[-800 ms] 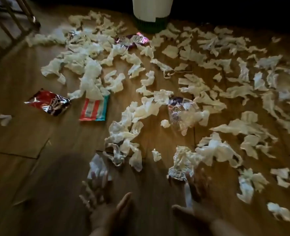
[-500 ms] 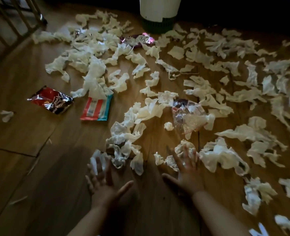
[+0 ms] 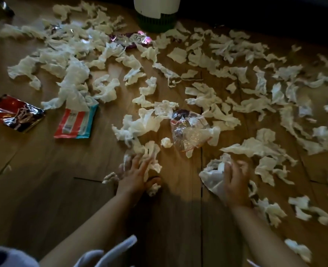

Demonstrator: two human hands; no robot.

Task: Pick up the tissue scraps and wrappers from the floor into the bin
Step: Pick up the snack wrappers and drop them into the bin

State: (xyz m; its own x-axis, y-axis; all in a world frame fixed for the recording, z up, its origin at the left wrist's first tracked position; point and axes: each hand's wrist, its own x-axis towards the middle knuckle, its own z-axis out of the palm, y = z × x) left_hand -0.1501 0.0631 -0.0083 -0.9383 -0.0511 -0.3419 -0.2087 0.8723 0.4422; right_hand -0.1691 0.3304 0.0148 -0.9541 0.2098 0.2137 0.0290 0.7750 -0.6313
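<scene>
Torn white tissue scraps [image 3: 140, 124] litter the wooden floor [image 3: 43, 180]. The bin [image 3: 156, 22], green with a white liner, stands at the top centre. My left hand [image 3: 135, 176] lies flat, fingers spread, on a small heap of scraps [image 3: 149, 151], with a small scrap [image 3: 154, 187] by its thumb. Fingers curled, my right hand [image 3: 235, 180] closes over a white tissue clump [image 3: 211, 176]. Wrappers lie among the scraps: a clear plastic one [image 3: 188, 132], a red-and-black one [image 3: 14, 114], a red, white and teal packet [image 3: 76, 122], and a shiny purple one [image 3: 138, 39].
More scraps spread to the right edge [image 3: 313, 132] and the far left [image 3: 49, 60]. Pale cloth [image 3: 105, 255], blurred, shows at the bottom edge. A dark wall base runs along the top right. Bare floor lies at the lower left.
Both hands have reached forward onto the scraps. The left moved right onto the small heap; the right moved right and closed over a tissue clump. The view moved closer to the floor.
</scene>
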